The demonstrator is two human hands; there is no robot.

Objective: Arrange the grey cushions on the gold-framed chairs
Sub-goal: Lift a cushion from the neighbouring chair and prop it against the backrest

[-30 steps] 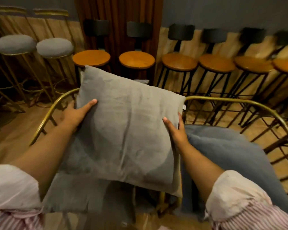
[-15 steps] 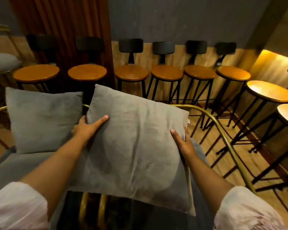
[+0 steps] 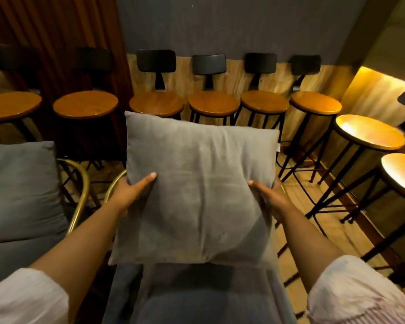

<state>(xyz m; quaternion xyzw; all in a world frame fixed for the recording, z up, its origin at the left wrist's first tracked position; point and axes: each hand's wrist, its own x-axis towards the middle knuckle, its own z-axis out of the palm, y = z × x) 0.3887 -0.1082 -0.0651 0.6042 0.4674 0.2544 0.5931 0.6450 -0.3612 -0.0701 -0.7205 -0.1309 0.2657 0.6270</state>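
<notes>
A wood floor and a row of wooden stools line the wall. Left, one cushion leans in a gold-framed chair. The left hand and right hand clasp a plain, creased grey cushion by its sides, upright over another chair's seat.

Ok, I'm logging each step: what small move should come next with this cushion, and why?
Probably lower it and lean it against the chair back. Both the left hand and right hand hold the grey cushion upright above the seat pad; the neighbouring cushion already stands propped that way.
</notes>
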